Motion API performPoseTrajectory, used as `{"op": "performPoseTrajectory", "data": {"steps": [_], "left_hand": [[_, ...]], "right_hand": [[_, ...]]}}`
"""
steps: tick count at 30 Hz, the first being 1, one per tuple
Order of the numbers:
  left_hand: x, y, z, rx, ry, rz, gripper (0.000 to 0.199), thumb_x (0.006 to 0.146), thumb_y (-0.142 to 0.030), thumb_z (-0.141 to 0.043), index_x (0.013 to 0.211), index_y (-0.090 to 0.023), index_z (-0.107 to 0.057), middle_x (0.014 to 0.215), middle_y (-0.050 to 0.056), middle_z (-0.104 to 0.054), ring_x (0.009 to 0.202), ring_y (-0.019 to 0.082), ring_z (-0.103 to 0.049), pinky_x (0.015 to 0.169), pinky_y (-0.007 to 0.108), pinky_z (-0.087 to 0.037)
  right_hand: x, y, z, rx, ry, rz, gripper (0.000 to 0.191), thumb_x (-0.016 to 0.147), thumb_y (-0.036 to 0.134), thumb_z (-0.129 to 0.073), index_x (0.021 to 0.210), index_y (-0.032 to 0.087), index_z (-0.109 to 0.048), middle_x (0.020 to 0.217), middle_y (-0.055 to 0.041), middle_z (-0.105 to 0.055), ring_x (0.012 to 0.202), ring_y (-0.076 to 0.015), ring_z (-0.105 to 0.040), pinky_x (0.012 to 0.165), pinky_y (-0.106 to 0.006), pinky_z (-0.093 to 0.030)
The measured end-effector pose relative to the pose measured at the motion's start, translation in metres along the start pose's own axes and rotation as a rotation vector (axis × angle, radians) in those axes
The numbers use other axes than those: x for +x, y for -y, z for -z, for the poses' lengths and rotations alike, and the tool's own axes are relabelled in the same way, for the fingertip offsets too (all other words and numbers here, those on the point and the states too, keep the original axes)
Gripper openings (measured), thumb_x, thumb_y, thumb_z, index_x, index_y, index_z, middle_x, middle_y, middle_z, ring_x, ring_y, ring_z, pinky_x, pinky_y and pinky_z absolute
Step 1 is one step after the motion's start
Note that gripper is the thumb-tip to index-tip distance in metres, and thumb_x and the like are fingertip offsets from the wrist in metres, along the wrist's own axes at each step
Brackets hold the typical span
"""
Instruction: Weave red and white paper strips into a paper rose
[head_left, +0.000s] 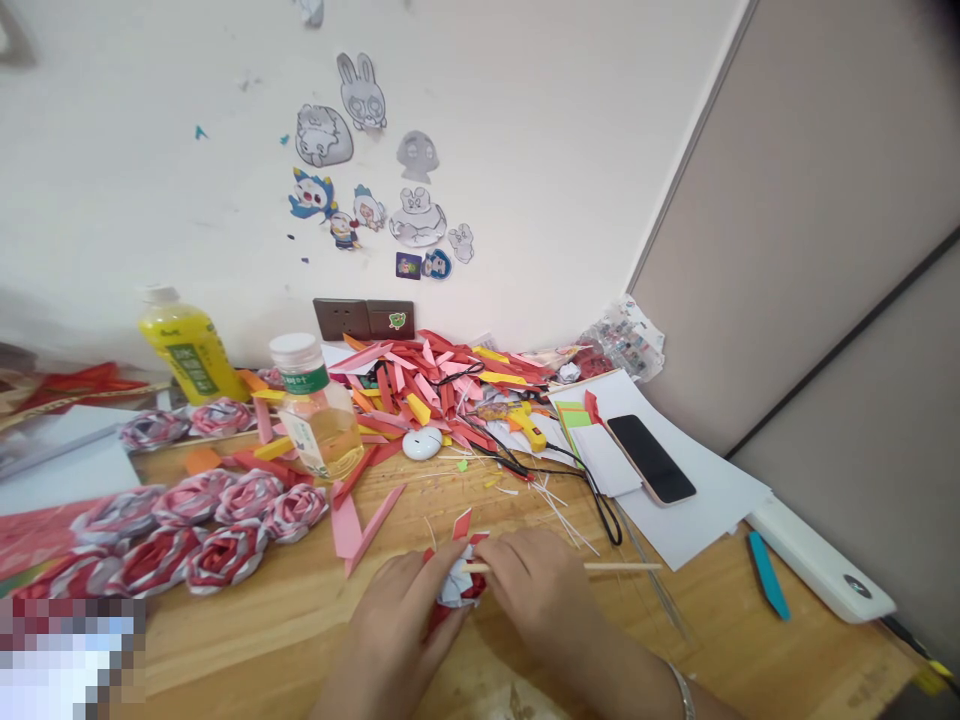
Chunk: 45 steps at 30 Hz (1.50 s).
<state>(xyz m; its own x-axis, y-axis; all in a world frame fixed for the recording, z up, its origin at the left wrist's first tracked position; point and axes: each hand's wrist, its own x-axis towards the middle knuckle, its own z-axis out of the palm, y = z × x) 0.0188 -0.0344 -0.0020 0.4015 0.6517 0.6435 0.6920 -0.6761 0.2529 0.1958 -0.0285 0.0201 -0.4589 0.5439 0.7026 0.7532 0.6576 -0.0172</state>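
My left hand (405,610) is closed around a red-and-white folded paper flower (459,582) near the table's front. My right hand (534,580) grips a thin wooden stick (622,567), whose left tip lies against the white middle of the flower. Its other end sticks out to the right, past the hand. Fingers of both hands hide part of the flower. Just beyond them lie folded pink paper strips (346,528). Finished-looking pink-and-white paper roses (296,512) and red-and-white paper roses (226,556) sit in rows at the left.
A heap of red, pink and yellow strips (420,375) lies by the wall. Around it are a clear bottle (319,415), a yellow bottle (184,350), a white round case (422,443) and a yellow glue gun (527,425) with a black cord. A phone (651,458) rests on white paper at right.
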Motion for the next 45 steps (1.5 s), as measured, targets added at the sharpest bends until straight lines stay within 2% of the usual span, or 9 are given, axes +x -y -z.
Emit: {"op": "performPoseTrajectory", "data": {"steps": [6, 12, 19, 25, 31, 37, 45], "left_hand": [[0.0009, -0.0006, 0.0008, 0.012, -0.015, 0.004, 0.033, 0.090, -0.033, -0.045, 0.119, -0.020, -0.050, 0.083, 0.007, -0.070, 0.072, 0.020, -0.067, 0.063, 0.029, -0.055], [0.0019, -0.0009, 0.0011, -0.009, -0.034, 0.009, 0.033, 0.089, -0.033, -0.047, 0.119, -0.020, -0.052, 0.082, 0.006, -0.070, 0.071, 0.019, -0.067, 0.062, 0.028, -0.055], [-0.0008, -0.0015, 0.0005, -0.009, -0.009, 0.025, 0.033, 0.090, -0.033, -0.046, 0.119, -0.019, -0.051, 0.085, 0.007, -0.070, 0.074, 0.020, -0.068, 0.063, 0.029, -0.056], [-0.0031, -0.0001, -0.0008, -0.030, 0.029, 0.038, 0.034, 0.090, -0.034, -0.047, 0.121, -0.021, -0.049, 0.090, 0.008, -0.070, 0.079, 0.021, -0.068, 0.068, 0.030, -0.056], [-0.0021, 0.0001, -0.0018, -0.050, 0.017, 0.054, 0.034, 0.090, -0.034, -0.047, 0.120, -0.021, -0.049, 0.087, 0.006, -0.070, 0.076, 0.020, -0.068, 0.066, 0.028, -0.056], [0.0011, 0.0000, -0.0023, -0.088, -0.023, 0.048, 0.031, 0.089, -0.034, -0.049, 0.117, -0.022, -0.051, 0.085, 0.005, -0.071, 0.072, 0.018, -0.068, 0.064, 0.026, -0.056], [0.0011, 0.0019, -0.0024, -0.187, -0.013, 0.134, 0.035, 0.082, -0.028, -0.058, 0.116, -0.024, -0.053, 0.100, 0.004, -0.073, 0.085, 0.018, -0.071, 0.071, 0.024, -0.058]], "right_hand": [[0.0021, 0.0006, 0.0023, 0.055, -0.021, -0.048, 0.043, 0.100, 0.027, -0.024, 0.075, 0.017, -0.058, 0.060, -0.0021, -0.059, 0.050, -0.0152, -0.050, 0.048, -0.029, -0.029], [0.0005, 0.0002, 0.0011, 0.050, -0.038, -0.062, 0.040, 0.100, 0.030, -0.028, 0.076, 0.017, -0.058, 0.059, -0.0019, -0.060, 0.054, -0.0156, -0.054, 0.050, -0.028, -0.032], [0.0013, 0.0004, 0.0003, 0.051, -0.004, -0.033, 0.044, 0.100, 0.024, -0.025, 0.071, 0.018, -0.057, 0.058, -0.0017, -0.058, 0.050, -0.0157, -0.050, 0.047, -0.030, -0.029], [0.0001, -0.0023, -0.0013, -0.008, 0.003, 0.065, 0.035, 0.097, 0.016, -0.028, 0.080, 0.015, -0.059, 0.059, -0.0025, -0.057, 0.052, -0.0164, -0.051, 0.049, -0.029, -0.030], [0.0036, 0.0001, 0.0027, 0.027, -0.038, -0.008, 0.041, 0.100, 0.023, -0.025, 0.078, 0.017, -0.059, 0.059, -0.0020, -0.058, 0.050, -0.0153, -0.049, 0.048, -0.029, -0.028], [0.0018, 0.0007, -0.0001, -0.010, -0.025, 0.027, 0.039, 0.099, 0.019, -0.025, 0.078, 0.016, -0.059, 0.059, -0.0023, -0.057, 0.050, -0.0161, -0.048, 0.048, -0.029, -0.027], [0.0070, -0.0027, 0.0066, 0.141, -0.048, -0.021, 0.037, 0.100, 0.026, -0.028, 0.085, 0.016, -0.061, 0.063, -0.0024, -0.062, 0.054, -0.0145, -0.053, 0.050, -0.027, -0.034]]}}
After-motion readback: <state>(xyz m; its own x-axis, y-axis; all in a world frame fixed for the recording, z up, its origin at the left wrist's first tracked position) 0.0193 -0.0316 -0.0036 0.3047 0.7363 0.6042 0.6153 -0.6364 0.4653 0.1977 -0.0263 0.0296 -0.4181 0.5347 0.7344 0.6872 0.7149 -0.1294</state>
